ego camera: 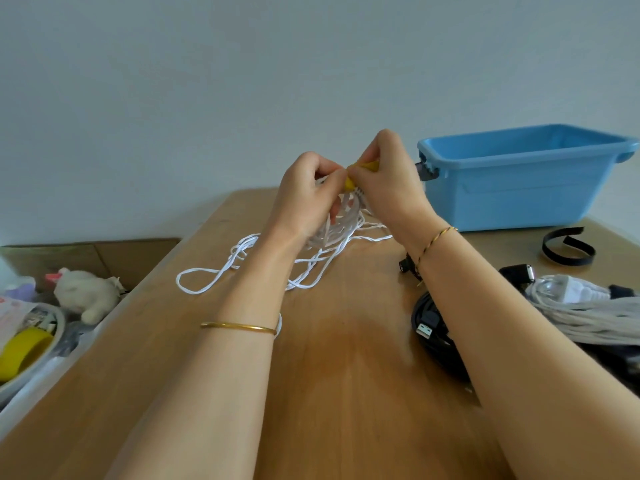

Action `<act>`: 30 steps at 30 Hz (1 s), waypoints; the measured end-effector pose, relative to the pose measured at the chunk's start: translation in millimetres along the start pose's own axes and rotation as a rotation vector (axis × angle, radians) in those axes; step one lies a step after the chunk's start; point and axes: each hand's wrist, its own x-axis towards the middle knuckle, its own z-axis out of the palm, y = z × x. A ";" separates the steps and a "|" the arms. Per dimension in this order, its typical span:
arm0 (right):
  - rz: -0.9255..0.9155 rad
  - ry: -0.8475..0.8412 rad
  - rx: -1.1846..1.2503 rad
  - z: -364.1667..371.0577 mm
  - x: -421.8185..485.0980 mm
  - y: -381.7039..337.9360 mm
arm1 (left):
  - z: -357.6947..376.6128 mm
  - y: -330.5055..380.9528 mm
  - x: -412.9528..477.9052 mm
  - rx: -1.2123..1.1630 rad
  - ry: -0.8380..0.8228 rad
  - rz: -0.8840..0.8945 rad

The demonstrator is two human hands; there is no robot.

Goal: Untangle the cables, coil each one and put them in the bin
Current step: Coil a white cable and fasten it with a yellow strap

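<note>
Pale wall, wooden counter (346, 375). The left hand (308, 195) has its grip curled round the bunched white cable (214, 275), raised above the counter. The right hand (388, 188) pinches a yellow piece (367, 165) on it. The trailing loops could snag and knot again, I'd say.

- Wooden table (346, 375), bare tan top.
- Blue bin (519, 195) at 2 o'clock, standing on the far corner.
- White cable (214, 277), loose loops trailing at 11 o'clock.
- Black strap (568, 252), curled, just before the bin.
- Black cable (429, 327) coiled at 3 o'clock, beside a pale cable bundle (588, 317).
</note>
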 end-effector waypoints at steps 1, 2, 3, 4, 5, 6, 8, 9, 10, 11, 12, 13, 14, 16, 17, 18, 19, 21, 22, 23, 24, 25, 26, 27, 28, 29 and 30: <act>0.012 -0.013 0.005 -0.6 0.6 -0.6 | -0.5 0.2 -0.4 -0.009 -0.007 -0.004; 0.024 -0.019 0.015 -1.8 1.6 -1.1 | -0.9 1.5 -0.8 -0.022 -0.015 -0.008; 0.039 -0.022 0.029 -3.7 2.3 -1.8 | -1.1 2.5 -0.8 -0.036 -0.030 -0.015; 0.057 -0.028 0.044 -5.3 3.2 -2.2 | -1.3 3.8 -0.8 -0.045 -0.051 -0.027; 0.075 -0.036 0.055 -6.4 3.4 -2.2 | -1.6 4.8 -1.4 -0.047 -0.069 -0.039; 0.092 -0.042 0.073 -7.6 4.1 -1.9 | -1.6 5.9 -1.0 -0.046 -0.085 -0.046; 0.129 -0.048 0.122 -7.5 4.2 -0.8 | -3.0 5.3 -0.8 -0.030 -0.102 -0.050; 0.135 -0.044 0.146 -7.8 3.6 -1.0 | -3.5 5.0 -0.6 -0.018 -0.106 -0.043; 0.135 -0.042 0.164 -8.1 2.9 -0.7 | -3.2 4.9 -0.7 -0.003 -0.110 -0.036; 0.140 -0.042 0.180 -8.7 2.1 -0.8 | -2.7 4.9 -0.7 0.018 -0.110 -0.029; 0.161 -0.045 0.194 -9.2 2.1 0.0 | -1.7 4.8 -0.5 0.045 -0.110 -0.021; 0.194 -0.042 0.205 -10.0 1.7 1.0 | -0.5 5.4 -0.5 0.070 -0.111 -0.012; 0.224 -0.030 0.210 -10.5 1.9 2.4 | 0.9 6.0 -0.3 0.093 -0.112 0.003; 0.254 0.006 0.212 -11.7 2.6 3.8 | 4.1 6.9 0.9 0.144 -0.108 0.048; 0.245 0.020 0.204 -12.5 4.0 4.2 | 5.3 7.3 1.5 0.172 -0.099 0.068; 0.228 0.020 0.190 -13.4 5.0 3.5 | 6.2 7.3 2.1 0.193 -0.091 0.082; 0.209 0.016 0.167 -14.0 5.3 2.0 | 6.8 6.3 3.3 0.205 -0.088 0.093; 0.166 0.016 0.082 -14.9 6.1 1.2 | 8.1 4.5 4.3 0.227 -0.094 0.133; 0.139 0.019 0.048 -14.9 6.5 1.5 | 8.8 3.6 4.6 0.234 -0.095 0.156; 0.116 0.024 0.027 -15.1 6.4 1.7 | 9.5 2.8 4.9 0.240 -0.097 0.172; 0.100 0.027 0.019 -14.7 6.5 1.7 | 9.8 2.3 5.1 0.247 -0.099 0.177; 0.087 0.029 0.012 -14.3 6.9 2.3 | 9.9 2.4 5.1 0.250 -0.103 0.175; 0.078 0.026 0.004 -14.2 6.7 2.7 | 9.8 2.9 4.7 0.250 -0.109 0.164; 0.067 0.024 -0.005 -14.0 6.4 3.1 | 9.4 3.3 4.0 0.246 -0.117 0.145; 0.054 0.026 -0.008 -14.0 6.0 3.2 | 9.1 3.9 3.7 0.238 -0.125 0.126; 0.039 0.032 -0.011 -13.5 5.7 3.5 | 8.7 4.1 3.7 0.232 -0.131 0.110; 0.016 0.043 -0.017 -12.9 5.4 3.5 | 8.5 4.4 3.3 0.229 -0.134 0.098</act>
